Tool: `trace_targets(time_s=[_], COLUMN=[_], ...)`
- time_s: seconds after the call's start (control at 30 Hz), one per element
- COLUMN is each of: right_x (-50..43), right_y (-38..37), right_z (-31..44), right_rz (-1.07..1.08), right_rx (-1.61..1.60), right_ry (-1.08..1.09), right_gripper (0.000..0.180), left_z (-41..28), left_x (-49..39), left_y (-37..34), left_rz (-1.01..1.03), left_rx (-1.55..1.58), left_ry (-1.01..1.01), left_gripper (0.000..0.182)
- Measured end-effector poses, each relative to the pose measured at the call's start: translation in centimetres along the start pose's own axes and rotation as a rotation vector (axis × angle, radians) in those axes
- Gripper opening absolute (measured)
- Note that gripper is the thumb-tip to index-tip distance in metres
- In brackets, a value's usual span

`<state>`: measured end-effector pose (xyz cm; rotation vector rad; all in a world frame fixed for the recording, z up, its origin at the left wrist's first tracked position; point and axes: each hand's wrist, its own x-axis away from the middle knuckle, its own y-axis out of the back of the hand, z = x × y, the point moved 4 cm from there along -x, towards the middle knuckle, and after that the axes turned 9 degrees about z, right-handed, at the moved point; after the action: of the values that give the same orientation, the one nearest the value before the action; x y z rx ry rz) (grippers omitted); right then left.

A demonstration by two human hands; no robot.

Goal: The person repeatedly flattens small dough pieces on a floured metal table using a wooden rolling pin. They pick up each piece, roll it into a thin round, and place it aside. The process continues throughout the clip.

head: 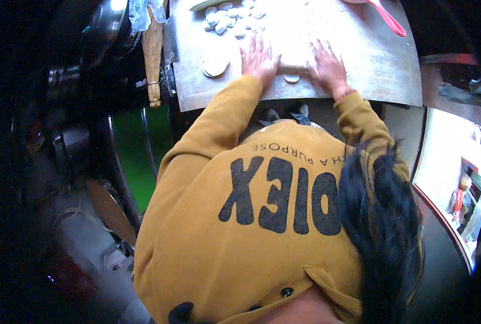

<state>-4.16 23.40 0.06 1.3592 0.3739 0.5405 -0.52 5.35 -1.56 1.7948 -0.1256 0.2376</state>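
A pale wooden rolling pin lies crosswise on the floured board. My left hand rests palm down over its left end, fingers spread and pointing away from me. Over the right end lies my right hand, also flat with fingers extended. The palms hide both ends of the pin. A small dough round shows from under the pin's near side, between my hands. Left of my left hand sits a stack of flat dough rounds. Beyond it are several small floured dough pieces, washed out by glare.
A pink-red handle lies at the board's far right. At the far left is the edge of a pale green object. A straw broom and a clear plastic bag hang beside the board's left edge. Dark hair hangs at lower right.
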Motion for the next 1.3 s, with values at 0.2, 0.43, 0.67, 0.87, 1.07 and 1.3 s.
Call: trace_targets(time_s=[0.2,0.43,0.67,0.87,1.07,1.3], right_x=[4.5,3.8,3.7,2.4,0.9,-0.1], right_y=[0.3,2.6,2.1,1.2,-0.4,-1.5], right_z=[0.4,0.5,0.3,-0.5,-0.6,-0.8], right_rz=[0.018,-0.043,-0.071,0.016,-0.048,0.156], right_rx=[-0.272,-0.331,-0.373,-0.332,-0.133,0.036], right_ry=[0.437,0.520,0.559,0.483,0.326,0.172], right_gripper=[0.032,0.024,0.028,0.029,0.040,0.048], left_z=[-0.6,-2.9,-1.9,0.1,0.3,0.4], left_x=[7.0,2.3,0.7,3.1,3.8,1.4], left_y=[-1.2,2.3,1.9,1.7,-0.3,0.7], left_rz=[0.196,0.043,0.227,-0.016,0.070,0.147], left_rx=[0.184,0.318,0.380,0.293,-0.114,-0.124], left_ry=[-0.023,-0.340,0.037,0.083,0.160,0.095], left_gripper=[0.059,0.027,0.022,0.057,0.070,0.067])
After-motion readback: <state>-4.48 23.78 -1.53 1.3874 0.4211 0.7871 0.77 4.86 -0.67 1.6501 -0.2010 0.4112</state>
